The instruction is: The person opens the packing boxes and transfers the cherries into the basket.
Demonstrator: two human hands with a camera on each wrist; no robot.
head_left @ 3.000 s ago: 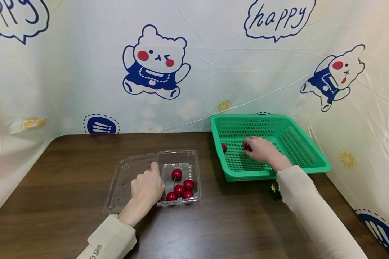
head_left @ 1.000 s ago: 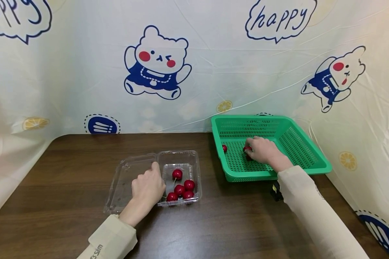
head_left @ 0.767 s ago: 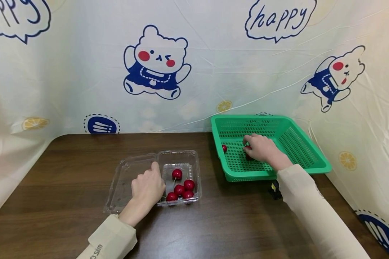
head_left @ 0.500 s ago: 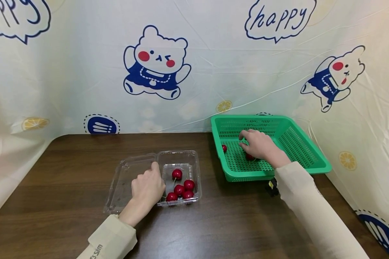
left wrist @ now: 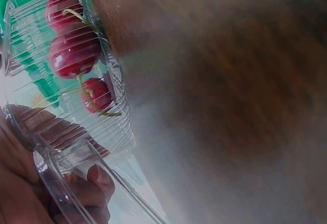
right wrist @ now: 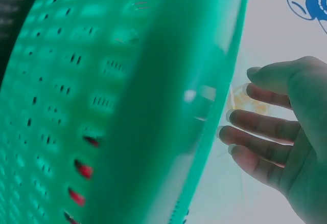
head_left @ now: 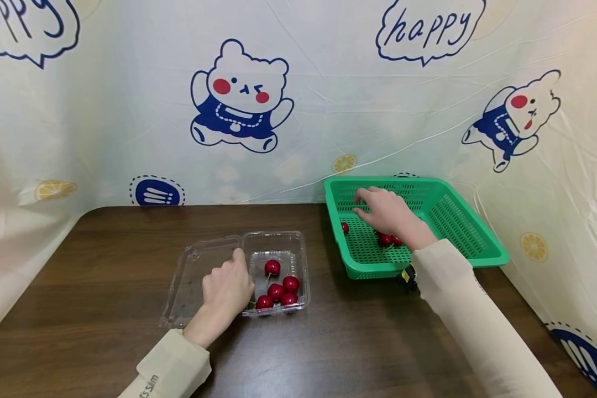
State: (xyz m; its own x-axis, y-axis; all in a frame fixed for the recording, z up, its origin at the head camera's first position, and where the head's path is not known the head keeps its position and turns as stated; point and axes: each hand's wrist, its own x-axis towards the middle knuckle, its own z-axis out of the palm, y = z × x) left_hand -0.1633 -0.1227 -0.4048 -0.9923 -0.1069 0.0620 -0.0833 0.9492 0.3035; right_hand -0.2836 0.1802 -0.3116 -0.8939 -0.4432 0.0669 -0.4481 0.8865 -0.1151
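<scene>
My left hand (head_left: 227,284) grips the inner edge of a clear plastic clamshell container (head_left: 255,262); in the left wrist view its curled fingers (left wrist: 92,191) show through the plastic. Several dark red cherries with stems (head_left: 276,292) lie in the container's near half, one cherry (head_left: 272,268) slightly apart. Over the green basket (head_left: 373,272), my right hand (head_left: 389,213) hovers with nothing in it, thumb and fingers apart and loosely bent. Below its wrist a few cherries (head_left: 385,239) lie on the basket floor, partly hidden by the hand. Another cherry (head_left: 345,228) sits by the left wall.
The container's open lid (head_left: 191,276) lies flat to the left, partly under my left hand. Brown wooden table (head_left: 338,342) surface stretches between container and basket and toward the front. A printed curtain (head_left: 328,110) hangs close behind the basket.
My right hand has let go of a cherry in the basket, spread its fingers, and moved up and left. Cherries formerly covered by it now show. My left hand has stayed still.
</scene>
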